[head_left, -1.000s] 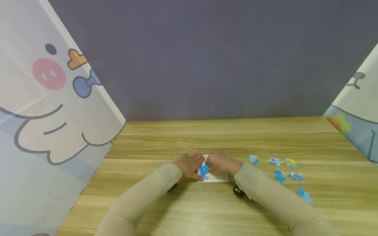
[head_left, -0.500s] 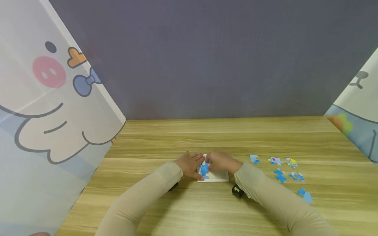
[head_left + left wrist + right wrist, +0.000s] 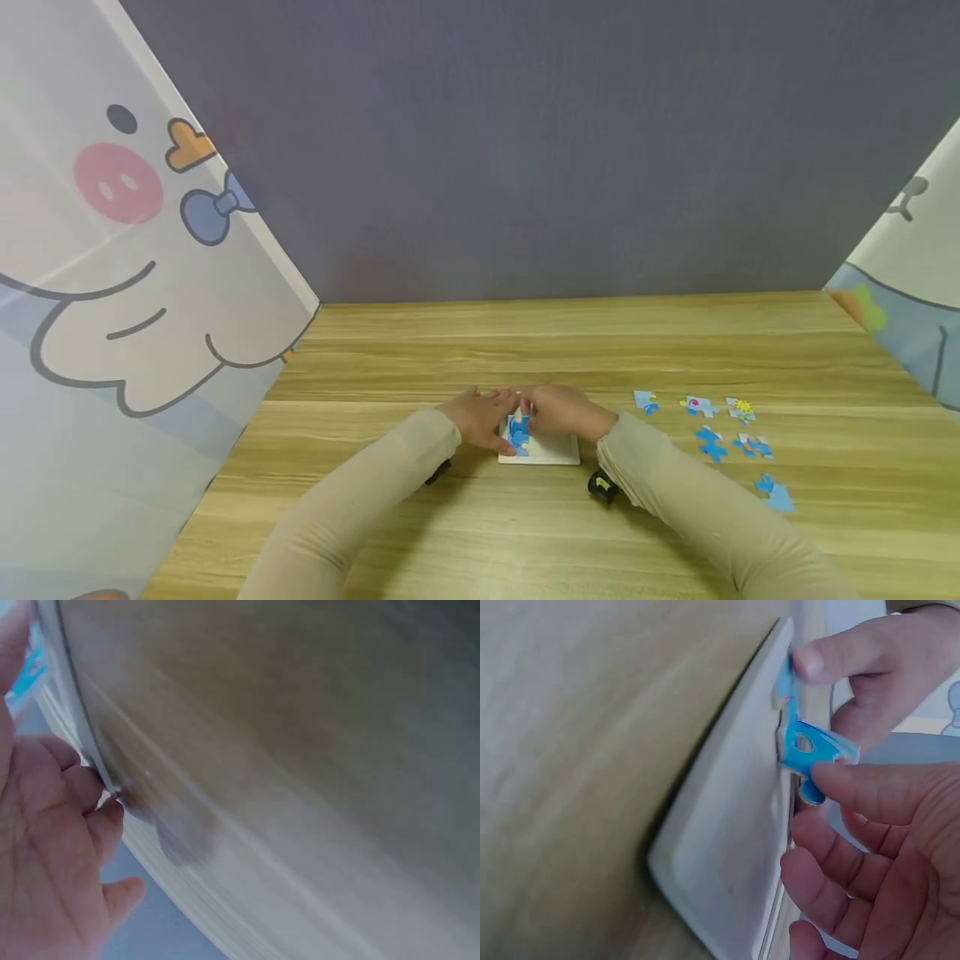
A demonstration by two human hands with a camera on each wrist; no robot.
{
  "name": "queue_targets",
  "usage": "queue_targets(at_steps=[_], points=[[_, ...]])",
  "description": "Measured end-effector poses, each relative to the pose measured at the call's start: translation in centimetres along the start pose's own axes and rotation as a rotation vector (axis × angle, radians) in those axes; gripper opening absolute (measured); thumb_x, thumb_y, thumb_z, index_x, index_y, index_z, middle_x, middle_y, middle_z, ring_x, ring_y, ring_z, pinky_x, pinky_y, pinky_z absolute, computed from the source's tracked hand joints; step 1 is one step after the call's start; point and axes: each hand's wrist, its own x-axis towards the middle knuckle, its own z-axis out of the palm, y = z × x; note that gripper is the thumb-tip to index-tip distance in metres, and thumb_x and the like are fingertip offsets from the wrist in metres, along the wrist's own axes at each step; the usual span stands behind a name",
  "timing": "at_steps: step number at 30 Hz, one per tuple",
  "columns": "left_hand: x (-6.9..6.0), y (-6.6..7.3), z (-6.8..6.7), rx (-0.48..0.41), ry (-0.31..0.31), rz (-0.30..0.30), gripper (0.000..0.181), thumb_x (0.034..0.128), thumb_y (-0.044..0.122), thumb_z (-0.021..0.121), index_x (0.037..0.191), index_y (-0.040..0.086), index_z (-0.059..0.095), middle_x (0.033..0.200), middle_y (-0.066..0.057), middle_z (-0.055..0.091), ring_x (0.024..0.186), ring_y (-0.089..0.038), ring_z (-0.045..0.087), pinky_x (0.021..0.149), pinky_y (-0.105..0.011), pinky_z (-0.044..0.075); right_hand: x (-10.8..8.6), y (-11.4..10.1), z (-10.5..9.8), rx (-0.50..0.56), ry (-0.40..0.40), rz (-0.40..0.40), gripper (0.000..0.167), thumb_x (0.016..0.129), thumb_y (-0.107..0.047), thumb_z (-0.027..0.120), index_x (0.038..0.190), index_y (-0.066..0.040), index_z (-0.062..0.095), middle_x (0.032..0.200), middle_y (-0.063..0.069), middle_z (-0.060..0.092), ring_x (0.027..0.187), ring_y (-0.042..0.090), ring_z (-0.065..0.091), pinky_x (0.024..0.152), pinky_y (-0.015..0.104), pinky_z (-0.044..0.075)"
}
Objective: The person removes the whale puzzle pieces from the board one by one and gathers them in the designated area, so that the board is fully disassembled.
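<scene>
A small white puzzle tray lies on the table between my hands. My left hand rests across its left edge with fingers spread. In the right wrist view, the left thumb presses on a pale blue puzzle piece at the tray's side. My right hand pinches a blue jigsaw puzzle piece between thumb and finger. That piece stands tilted against the tray, next to the piece under the left thumb. The left wrist view shows my left palm and curled fingertips along the tray's edge.
Several loose puzzle pieces lie to the right: a corner piece, a pink-swirl piece, a sun piece, a blue piece, a blue-and-white piece and a light blue piece. A grey panel stands behind the wooden table.
My right fingers have shifted slightly left over the tray with the blue puzzle piece. The left hand stays in place on the tray's left edge. The loose pieces have not moved.
</scene>
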Motion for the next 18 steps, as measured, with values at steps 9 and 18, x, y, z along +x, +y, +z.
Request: queue_targets(at_steps=[9,18], points=[[0.3,-0.1,0.2,0.068,-0.014,0.006,0.080,0.0928,0.061,0.043,0.155,0.019,0.016,0.160,0.003,0.010,0.144,-0.013,0.013,0.114,-0.046,0.017,-0.6,0.7,-0.5,0.081,-0.004,-0.061,0.019,0.081,-0.008,0.074,0.073,-0.013,0.057,0.069,-0.006,0.051,0.063,0.009,0.045,0.056,0.024,0.037],[0.3,0.2,0.1,0.055,-0.011,-0.006,0.080,0.0929,0.061,0.044,0.155,0.018,0.019,0.160,0.003,0.011,0.144,-0.014,0.015,0.114,-0.047,0.017,-1.3,1.2,-0.5,0.102,0.019,-0.027,0.015,0.081,-0.009,0.074,0.076,-0.012,0.060,0.073,-0.005,0.056,0.064,0.010,0.047,0.058,0.026,0.041]])
